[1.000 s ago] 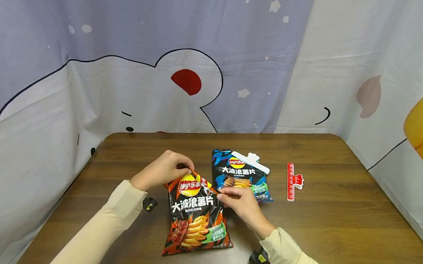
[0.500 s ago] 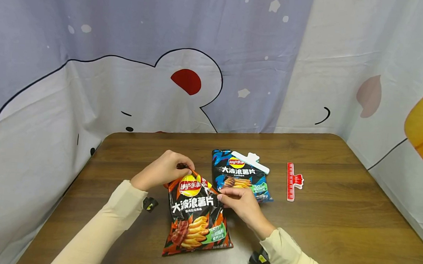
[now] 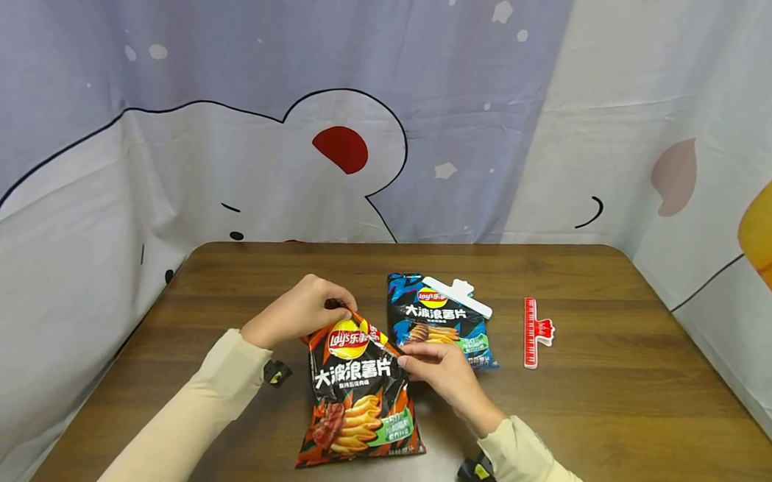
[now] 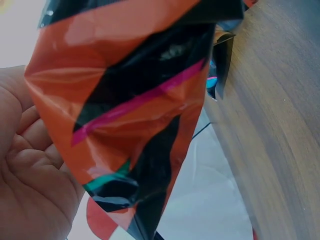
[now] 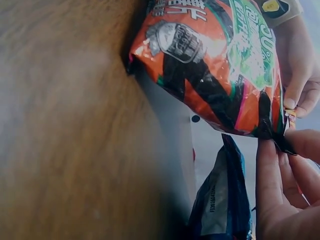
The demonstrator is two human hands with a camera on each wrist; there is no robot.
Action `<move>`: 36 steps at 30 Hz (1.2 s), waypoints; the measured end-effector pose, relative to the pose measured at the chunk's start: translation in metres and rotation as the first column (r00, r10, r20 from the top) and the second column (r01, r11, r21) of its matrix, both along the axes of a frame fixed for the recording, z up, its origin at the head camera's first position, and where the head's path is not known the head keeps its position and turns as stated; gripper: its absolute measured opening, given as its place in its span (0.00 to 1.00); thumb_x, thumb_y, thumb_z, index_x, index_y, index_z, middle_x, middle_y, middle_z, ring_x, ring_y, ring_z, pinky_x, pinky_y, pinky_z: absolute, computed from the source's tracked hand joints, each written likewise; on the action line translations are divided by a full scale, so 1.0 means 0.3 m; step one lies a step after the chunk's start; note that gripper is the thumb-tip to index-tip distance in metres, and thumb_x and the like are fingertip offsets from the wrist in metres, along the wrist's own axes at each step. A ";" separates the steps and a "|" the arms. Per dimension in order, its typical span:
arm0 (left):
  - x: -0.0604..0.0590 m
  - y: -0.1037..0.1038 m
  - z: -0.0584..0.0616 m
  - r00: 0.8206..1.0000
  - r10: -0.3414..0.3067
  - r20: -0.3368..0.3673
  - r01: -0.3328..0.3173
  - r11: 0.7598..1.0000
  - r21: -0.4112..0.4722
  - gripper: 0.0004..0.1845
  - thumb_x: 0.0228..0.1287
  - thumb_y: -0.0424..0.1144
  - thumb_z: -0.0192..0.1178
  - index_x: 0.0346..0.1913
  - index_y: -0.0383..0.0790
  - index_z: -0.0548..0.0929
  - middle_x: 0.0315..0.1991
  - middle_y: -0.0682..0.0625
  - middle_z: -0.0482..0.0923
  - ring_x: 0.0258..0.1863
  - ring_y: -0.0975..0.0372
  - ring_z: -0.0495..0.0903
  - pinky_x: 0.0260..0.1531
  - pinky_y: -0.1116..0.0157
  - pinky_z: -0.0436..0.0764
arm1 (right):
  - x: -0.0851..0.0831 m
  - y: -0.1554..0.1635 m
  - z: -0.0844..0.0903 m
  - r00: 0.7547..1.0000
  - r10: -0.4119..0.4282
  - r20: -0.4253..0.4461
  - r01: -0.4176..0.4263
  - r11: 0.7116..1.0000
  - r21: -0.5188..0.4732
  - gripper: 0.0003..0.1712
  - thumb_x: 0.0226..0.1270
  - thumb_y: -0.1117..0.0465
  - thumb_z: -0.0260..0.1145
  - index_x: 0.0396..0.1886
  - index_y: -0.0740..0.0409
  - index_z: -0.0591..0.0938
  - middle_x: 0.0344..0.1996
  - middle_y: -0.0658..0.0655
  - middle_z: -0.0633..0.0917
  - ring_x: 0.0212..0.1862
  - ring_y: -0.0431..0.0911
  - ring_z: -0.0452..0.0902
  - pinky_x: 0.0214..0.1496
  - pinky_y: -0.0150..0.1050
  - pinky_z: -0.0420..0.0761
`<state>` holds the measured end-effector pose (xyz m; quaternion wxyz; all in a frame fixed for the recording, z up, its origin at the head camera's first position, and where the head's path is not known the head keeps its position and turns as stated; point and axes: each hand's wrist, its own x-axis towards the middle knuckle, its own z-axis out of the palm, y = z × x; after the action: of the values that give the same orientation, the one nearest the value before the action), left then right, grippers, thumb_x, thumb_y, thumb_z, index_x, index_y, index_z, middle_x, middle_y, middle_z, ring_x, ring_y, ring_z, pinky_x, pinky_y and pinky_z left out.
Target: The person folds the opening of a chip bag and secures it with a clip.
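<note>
I watch remotely as left hand [image 3: 300,312] and right hand [image 3: 452,381] still pinch the orange-black Lay's bag [image 3: 360,387], the blue Lay's bag [image 3: 434,314] unmoved beyond the right fingers [image 3: 424,349].

Glare spots the red bag [image 5: 212,70]; the right-wrist tabletop [image 5: 75,130] blurs.

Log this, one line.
left hand: holds orange bag; right hand: pinches its edge; white clip: on blue bag; red clip: on table

I see the near bag [image 3: 358,416] between the left hand [image 3: 300,311] and right hand [image 3: 449,381]; behind it, rightward on the bench [image 3: 621,403], the far bag [image 3: 433,314], a clip [image 3: 454,296] across its corner, a loose clip [image 3: 531,334] farther right.
</note>
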<state>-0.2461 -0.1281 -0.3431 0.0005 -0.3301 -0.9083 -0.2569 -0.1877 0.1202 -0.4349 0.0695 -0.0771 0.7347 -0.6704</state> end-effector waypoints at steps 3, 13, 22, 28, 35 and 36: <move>0.001 0.001 -0.001 1.000 0.009 0.002 -0.009 1.000 0.002 0.05 0.62 0.33 0.63 0.36 0.45 0.88 0.33 0.53 0.85 0.30 0.67 0.79 0.34 0.68 0.80 | 0.000 0.005 0.005 1.000 0.029 -0.011 -0.029 1.000 0.001 0.19 0.59 0.65 0.70 0.48 0.74 0.82 0.50 0.70 0.83 0.36 0.42 0.85 0.40 0.38 0.85; 0.001 0.000 -0.002 1.000 0.013 -0.007 -0.013 1.000 0.018 0.05 0.63 0.34 0.63 0.36 0.47 0.88 0.34 0.54 0.85 0.31 0.67 0.79 0.35 0.68 0.80 | -0.009 0.026 0.024 0.998 0.067 -0.018 -0.065 0.996 0.066 0.24 0.62 0.58 0.69 0.53 0.69 0.81 0.53 0.66 0.82 0.44 0.39 0.84 0.46 0.33 0.82; 0.003 -0.005 0.000 1.000 0.011 -0.002 -0.011 1.000 0.026 0.05 0.63 0.34 0.62 0.36 0.46 0.88 0.35 0.53 0.85 0.31 0.67 0.79 0.35 0.68 0.81 | -0.019 0.063 0.051 0.999 0.028 -0.046 -0.025 0.997 0.067 0.24 0.63 0.58 0.68 0.54 0.68 0.81 0.60 0.63 0.79 0.54 0.47 0.82 0.51 0.31 0.80; 0.002 -0.004 0.003 1.000 0.015 -0.001 -0.015 1.000 0.022 0.05 0.63 0.34 0.62 0.36 0.47 0.88 0.35 0.53 0.85 0.31 0.67 0.79 0.34 0.69 0.80 | -0.031 0.094 0.067 0.995 0.080 -0.055 -0.079 0.997 0.011 0.25 0.67 0.57 0.65 0.57 0.71 0.78 0.56 0.69 0.80 0.53 0.50 0.82 0.52 0.38 0.81; 0.000 -0.006 0.000 1.000 0.023 0.005 -0.023 1.000 0.021 0.05 0.63 0.34 0.62 0.37 0.46 0.88 0.36 0.52 0.85 0.32 0.66 0.79 0.34 0.68 0.81 | -0.058 0.144 0.098 0.996 0.023 -0.081 -0.018 0.998 0.059 0.23 0.67 0.59 0.65 0.55 0.72 0.79 0.50 0.71 0.82 0.45 0.42 0.85 0.49 0.40 0.82; 0.000 -0.006 0.000 1.000 0.025 0.006 -0.025 0.999 0.022 0.05 0.63 0.34 0.62 0.37 0.45 0.88 0.36 0.52 0.85 0.32 0.66 0.79 0.35 0.68 0.81 | -0.062 0.151 0.102 0.997 0.019 -0.078 -0.015 0.998 0.054 0.24 0.67 0.59 0.65 0.56 0.72 0.78 0.50 0.72 0.82 0.44 0.44 0.85 0.49 0.42 0.82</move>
<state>-0.2460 -0.1300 -0.3431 0.0047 -0.3180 -0.9094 -0.2679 -0.2062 0.1656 -0.4042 0.0483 -0.1076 0.7539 -0.6463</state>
